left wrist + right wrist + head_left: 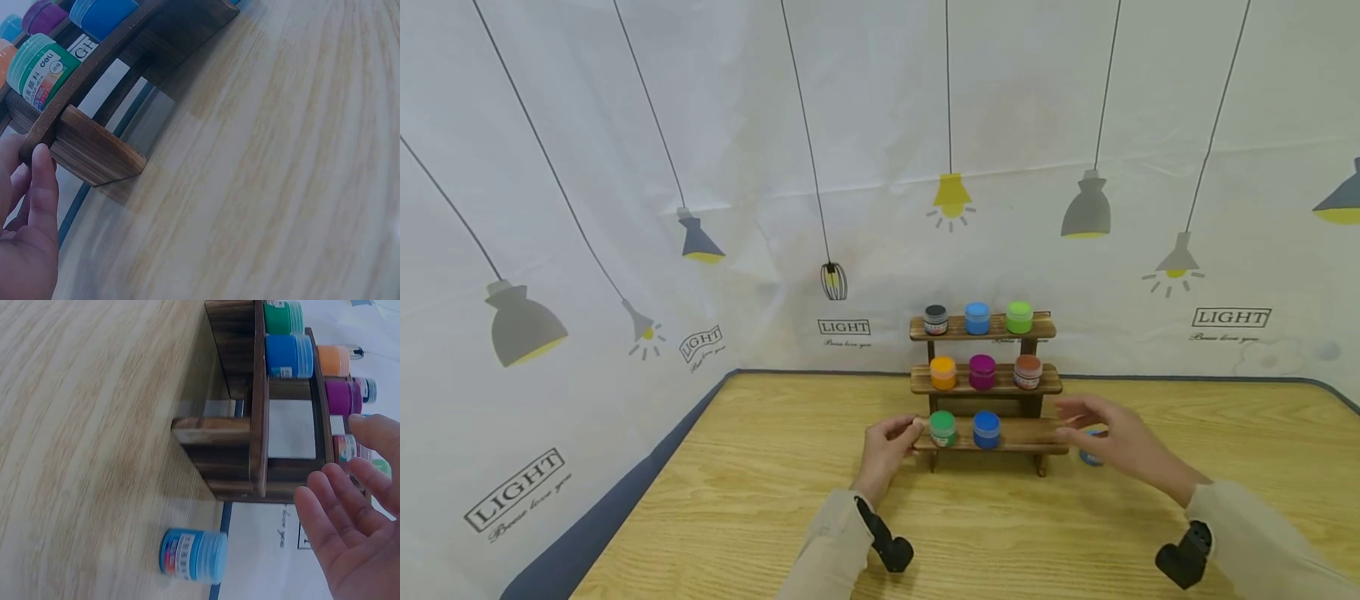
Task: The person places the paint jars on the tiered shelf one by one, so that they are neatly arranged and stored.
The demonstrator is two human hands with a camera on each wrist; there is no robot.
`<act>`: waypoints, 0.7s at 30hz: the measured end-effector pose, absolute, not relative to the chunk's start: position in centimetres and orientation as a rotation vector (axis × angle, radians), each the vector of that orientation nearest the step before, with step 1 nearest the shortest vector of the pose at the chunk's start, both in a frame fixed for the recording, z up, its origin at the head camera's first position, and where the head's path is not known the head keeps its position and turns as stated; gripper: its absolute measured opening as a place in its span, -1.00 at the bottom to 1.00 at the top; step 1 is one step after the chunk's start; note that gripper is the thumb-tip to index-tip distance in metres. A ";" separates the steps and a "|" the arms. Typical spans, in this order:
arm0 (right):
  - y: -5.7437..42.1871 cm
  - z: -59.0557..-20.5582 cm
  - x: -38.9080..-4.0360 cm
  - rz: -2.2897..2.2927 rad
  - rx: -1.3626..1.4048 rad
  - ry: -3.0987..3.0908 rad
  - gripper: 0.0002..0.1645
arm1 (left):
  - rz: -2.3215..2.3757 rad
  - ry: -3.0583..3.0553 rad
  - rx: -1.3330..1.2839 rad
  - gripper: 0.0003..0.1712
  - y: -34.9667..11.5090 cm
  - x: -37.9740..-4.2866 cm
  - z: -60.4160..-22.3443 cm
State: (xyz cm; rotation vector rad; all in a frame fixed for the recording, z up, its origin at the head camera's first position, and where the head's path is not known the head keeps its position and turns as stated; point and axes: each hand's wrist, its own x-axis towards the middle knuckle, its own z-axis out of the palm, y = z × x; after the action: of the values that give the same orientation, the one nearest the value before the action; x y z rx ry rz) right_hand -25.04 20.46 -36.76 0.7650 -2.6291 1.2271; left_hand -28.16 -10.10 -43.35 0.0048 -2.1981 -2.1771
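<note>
A three-tier dark wooden display rack point(1026, 432) stands on the table. My left hand point(887, 450) pinches the left end of its bottom shelf between thumb and fingers. By the right end, my right hand point(1112, 437) is held with fingers loosely extended and nothing in them. On the bottom shelf sit a green paint jar point(942, 428) and a blue paint jar point(987, 430), with bare wood to their right. A light-blue paint jar point(194, 556) stands on the table beside the rack, partly covered by my right hand in the head view.
The middle shelf carries orange point(943, 373), purple point(982, 372) and brown point(1027, 372) jars. Black point(936, 320), sky-blue point(977, 318) and lime-green point(1019, 317) jars line the top shelf. Behind the wooden table point(760, 500) hangs a lamp-print curtain point(880, 217).
</note>
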 end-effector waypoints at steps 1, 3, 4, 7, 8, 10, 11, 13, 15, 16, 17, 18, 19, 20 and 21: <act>20.7 -36.8 -25.0 1.219 0.759 -2.626 -0.56 | -2.173 -2.199 0.004 -0.62 -10.1 -28.2 -43.3; 21.2 -36.8 -25.0 1.204 0.726 -2.632 -0.56 | -2.167 -2.203 0.009 -0.63 -10.1 -28.2 -43.3; 21.4 -36.8 -24.9 1.191 0.712 -2.638 -0.55 | -2.166 -2.204 0.008 -0.63 -10.1 -28.2 -43.3; 22.0 -37.1 -25.0 1.175 0.668 -2.661 -0.54 | -2.179 -2.203 0.016 -0.64 -10.1 -28.1 -43.1; 22.2 -37.3 -25.0 1.170 0.654 -2.667 -0.54 | -2.183 -2.203 0.018 -0.64 -10.1 -28.1 -43.0; 22.5 -37.6 -25.1 1.171 0.638 -2.679 -0.54 | -2.182 -2.205 0.014 -0.65 -10.1 -27.8 -42.6; 22.7 -37.8 -25.1 1.177 0.632 -2.683 -0.53 | -2.176 -2.209 0.014 -0.65 -10.0 -27.6 -42.3; 23.1 -38.1 -25.2 1.187 0.622 -2.683 -0.52 | -2.164 -2.218 0.011 -0.66 -9.9 -27.2 -41.8; 23.4 -38.5 -25.3 1.189 0.609 -2.687 -0.51 | -2.151 -2.227 0.012 -0.67 -9.8 -26.8 -41.2; 23.6 -38.7 -25.3 1.188 0.596 -2.691 -0.50 | -2.149 -2.229 0.013 -0.66 -9.8 -26.6 -41.0; 23.7 -38.9 -25.4 1.180 0.585 -2.691 -0.50 | -2.149 -2.231 0.015 -0.66 -9.7 -26.5 -40.9; 23.9 -39.1 -25.4 1.178 0.574 -2.692 -0.49 | -2.153 -2.229 0.016 -0.66 -9.7 -26.4 -40.8; 24.0 -39.4 -25.5 1.175 0.561 -2.695 -0.48 | -2.156 -2.227 0.014 -0.66 -9.7 -26.4 -40.7; 24.2 -39.6 -25.6 1.169 0.549 -2.698 -0.48 | -2.158 -2.225 0.015 -0.66 -9.7 -26.3 -40.7; 24.3 -39.7 -25.6 1.169 0.535 -2.700 -0.48 | -2.160 -2.223 0.013 -0.66 -9.7 -26.3 -40.6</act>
State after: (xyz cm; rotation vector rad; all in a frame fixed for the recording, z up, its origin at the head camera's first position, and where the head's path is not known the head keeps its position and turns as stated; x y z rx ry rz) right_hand -25.64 24.26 -39.73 0.5348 -2.7004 1.1688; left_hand -26.32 -9.71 -40.62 0.0129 -2.2227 -2.1601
